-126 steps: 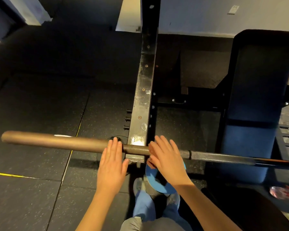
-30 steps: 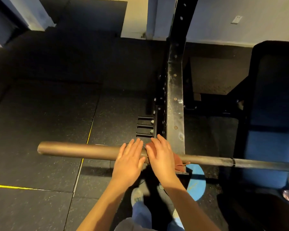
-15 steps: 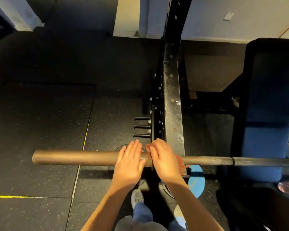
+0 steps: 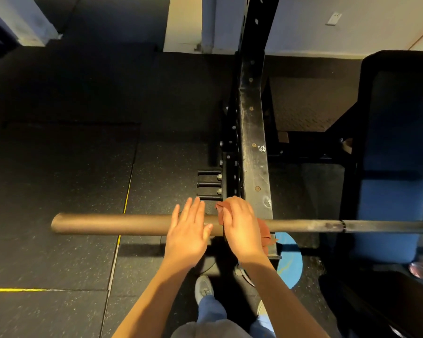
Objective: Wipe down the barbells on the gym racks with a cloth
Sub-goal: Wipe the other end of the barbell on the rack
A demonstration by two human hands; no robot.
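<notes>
A bare barbell (image 4: 112, 224) lies across the view on a black rack upright (image 4: 253, 142). Its thick brown sleeve ends at the left; the thinner dark shaft runs off to the right. My left hand (image 4: 188, 231) rests flat on the sleeve with straight fingers. Just to its right, my right hand (image 4: 241, 228) presses a reddish-brown cloth (image 4: 264, 234) over the bar beside the upright, its fingers curved over the cloth. Most of the cloth is hidden under that hand.
A blue and black padded bench (image 4: 398, 154) stands at the right. Short black pegs (image 4: 209, 184) stick out of the rack's left side. A blue disc (image 4: 291, 262) lies on the dark rubber floor under the bar. My shoes and trouser legs show below.
Since a second ago my right hand's fingers have curved further over the cloth on the bar. The left hand stays flat on the sleeve. The view has shifted slightly.
</notes>
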